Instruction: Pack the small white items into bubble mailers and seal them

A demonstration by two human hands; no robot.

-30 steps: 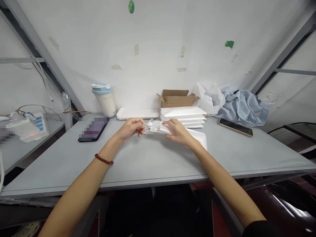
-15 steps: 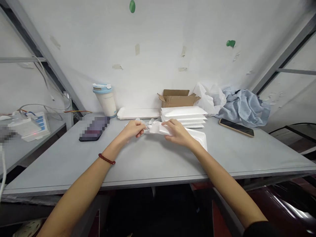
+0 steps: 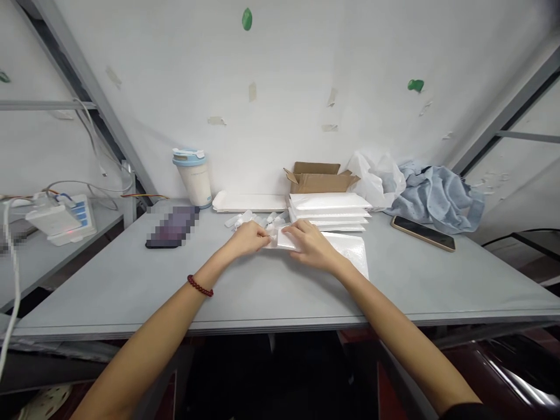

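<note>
Lowering it from mid-air, I now have the small white pouch [image 3: 280, 238] resting on the table [image 3: 262, 297], near the middle of the far edge. My left hand [image 3: 249, 239] pinches its end and my right hand [image 3: 311, 246] grips the other side. The table seems to carry its weight now.

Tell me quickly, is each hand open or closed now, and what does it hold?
Left hand: closed, pinching the end of the packet.
Right hand: closed on the same packet, pressing it to the table.
</note>
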